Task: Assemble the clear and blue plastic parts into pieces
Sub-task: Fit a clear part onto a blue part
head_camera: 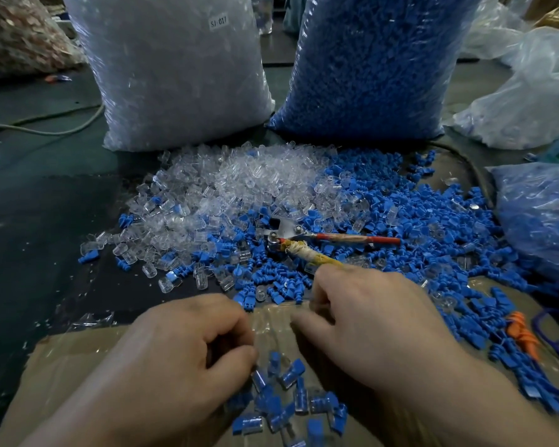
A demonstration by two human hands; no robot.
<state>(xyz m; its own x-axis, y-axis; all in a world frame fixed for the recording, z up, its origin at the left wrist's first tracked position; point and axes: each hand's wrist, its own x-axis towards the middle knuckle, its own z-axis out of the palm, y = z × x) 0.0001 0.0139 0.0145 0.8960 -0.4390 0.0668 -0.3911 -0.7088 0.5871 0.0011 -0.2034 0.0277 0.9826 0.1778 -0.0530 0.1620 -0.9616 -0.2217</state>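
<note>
A heap of loose clear parts [239,185] and blue parts [410,221] spreads across the dark table. My left hand [181,343] and my right hand [368,321] meet over a cardboard sheet [78,366], both with curled fingers. Between their fingertips is a blurred clear part [271,322], and both hands seem to pinch it. Whether a blue part is hidden in either hand cannot be told. Below the hands lies a small pile of joined clear-and-blue pieces [288,401].
A pliers-like tool [291,241] with taped red and yellow handles lies in the heap. Behind stand a big bag of clear parts [175,75] and a big bag of blue parts [368,66]. Another bag of pieces [539,221] sits at right, near an orange piece [523,337].
</note>
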